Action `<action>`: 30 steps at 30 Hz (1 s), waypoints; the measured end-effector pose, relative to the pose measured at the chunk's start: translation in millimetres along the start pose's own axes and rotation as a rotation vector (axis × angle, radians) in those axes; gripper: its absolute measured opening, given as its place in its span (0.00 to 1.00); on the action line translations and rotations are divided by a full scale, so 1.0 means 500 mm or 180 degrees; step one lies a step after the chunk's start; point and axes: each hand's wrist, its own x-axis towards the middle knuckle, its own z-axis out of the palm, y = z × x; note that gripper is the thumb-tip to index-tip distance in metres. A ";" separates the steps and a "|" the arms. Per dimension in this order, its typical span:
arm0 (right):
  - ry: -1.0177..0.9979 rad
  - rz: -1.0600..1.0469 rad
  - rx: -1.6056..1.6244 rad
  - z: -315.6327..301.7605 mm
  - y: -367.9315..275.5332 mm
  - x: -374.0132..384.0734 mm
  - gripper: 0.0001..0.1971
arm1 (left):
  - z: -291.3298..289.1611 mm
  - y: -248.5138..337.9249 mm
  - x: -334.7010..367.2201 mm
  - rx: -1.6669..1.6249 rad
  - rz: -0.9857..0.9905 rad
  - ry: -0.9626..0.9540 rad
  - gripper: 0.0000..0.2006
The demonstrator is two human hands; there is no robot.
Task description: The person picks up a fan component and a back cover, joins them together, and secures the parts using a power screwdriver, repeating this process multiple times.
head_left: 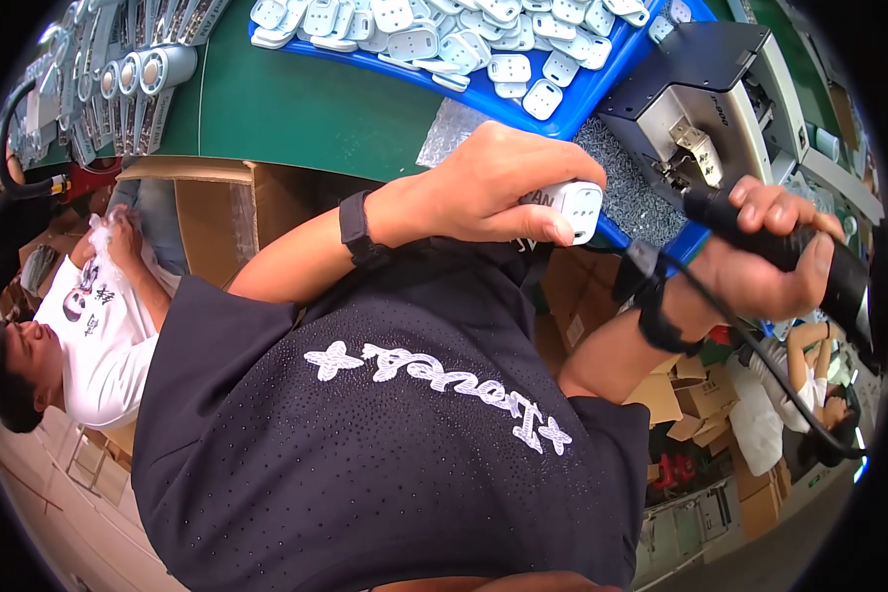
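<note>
green surface [296,109] is carrying a blue tray [562,113] of white plugs. i'm watching the left hand [488,187] gripping a white plug [574,207]. the right hand [770,252] is clenching a black driver [809,257].

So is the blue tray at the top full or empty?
Full. The blue tray holds a heap of white plastic plug parts, piled across it up to the near rim.

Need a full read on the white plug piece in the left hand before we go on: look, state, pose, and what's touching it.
The white plug piece looks like moulded plastic, a rounded block whose exposed end face shows several small holes. Most of its body is hidden inside the left hand, whose fingers wrap over it, so only that end sticks out, facing right. It is held in the air in front of the dark shirt, below the blue tray of similar white pieces. The right hand grips a black corded tool, apart from it.
</note>
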 end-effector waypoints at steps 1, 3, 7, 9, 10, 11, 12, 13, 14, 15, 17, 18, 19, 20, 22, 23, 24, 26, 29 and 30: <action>-0.0207 0.0172 0.0426 0.000 -0.013 -0.010 0.19 | 0.004 0.003 -0.002 0.0034 -0.0024 0.0040 0.29; -0.0193 0.0201 0.0638 0.059 -0.081 -0.050 0.19 | 0.010 0.005 -0.005 0.0113 -0.0090 0.0133 0.36; -0.0601 0.0197 0.0802 0.104 -0.146 -0.044 0.24 | 0.005 -0.003 0.010 0.0047 -0.0014 0.0172 0.36; -0.0776 0.0212 0.0854 0.113 -0.150 -0.037 0.25 | 0.008 0.001 0.004 0.0047 -0.0046 0.0173 0.36; -0.0866 0.0219 0.0885 0.117 -0.149 -0.035 0.26 | 0.009 0.002 -0.001 0.0051 -0.0072 0.0173 0.36; -0.0956 0.0227 0.0916 0.121 -0.147 -0.034 0.26 | 0.010 0.003 -0.005 0.0053 -0.0099 0.0172 0.36; -0.1044 0.0236 0.0946 0.125 -0.145 -0.034 0.27 | 0.010 0.006 -0.006 0.0058 -0.0108 0.0176 0.36; -0.1050 0.0244 0.0958 0.131 -0.136 -0.035 0.27 | 0.010 0.007 -0.007 0.0060 -0.0092 0.0134 0.36; -0.0945 0.0143 0.0904 0.137 -0.123 -0.037 0.27 | 0.009 0.008 -0.007 0.0061 -0.0076 0.0092 0.36; -0.0839 0.0043 0.0850 0.143 -0.111 -0.040 0.27 | 0.008 0.008 -0.007 0.0062 -0.0061 0.0050 0.36; -0.0730 -0.0055 0.0810 0.149 -0.095 -0.039 0.27 | 0.006 0.006 -0.007 0.0073 -0.0042 0.0017 0.37; -0.0886 -0.0037 0.0966 0.151 -0.091 -0.035 0.26 | 0.005 0.004 -0.006 0.0073 -0.0013 -0.0020 0.37; -0.1045 -0.0022 0.1120 0.152 -0.089 -0.031 0.26 | 0.004 0.003 -0.004 0.0073 0.0021 -0.0056 0.37; -0.1203 -0.0008 0.1272 0.153 -0.088 -0.028 0.26 | 0.004 0.001 -0.004 0.0081 0.0018 -0.0053 0.37; -0.1171 0.0055 0.1265 0.154 -0.090 -0.032 0.26 | 0.004 -0.001 -0.005 0.0117 0.0234 0.0119 0.36; -0.1137 0.0118 0.1249 0.153 -0.093 -0.037 0.25 | 0.004 -0.001 -0.005 0.0139 0.0340 0.0206 0.35; -0.1103 0.0181 0.1233 0.153 -0.094 -0.039 0.25 | 0.006 0.001 -0.005 0.0154 0.0336 0.0210 0.35; -0.1082 0.0129 0.1203 0.150 -0.093 -0.041 0.25 | 0.013 0.008 -0.005 0.0516 0.0618 0.0596 0.31; -0.1070 0.0014 0.1134 0.145 -0.094 -0.041 0.25 | 0.022 0.007 -0.007 0.0894 0.0818 0.0906 0.26; -0.0976 0.0023 0.1026 0.144 -0.098 -0.042 0.24 | 0.023 0.007 -0.007 0.1075 0.0864 0.1014 0.24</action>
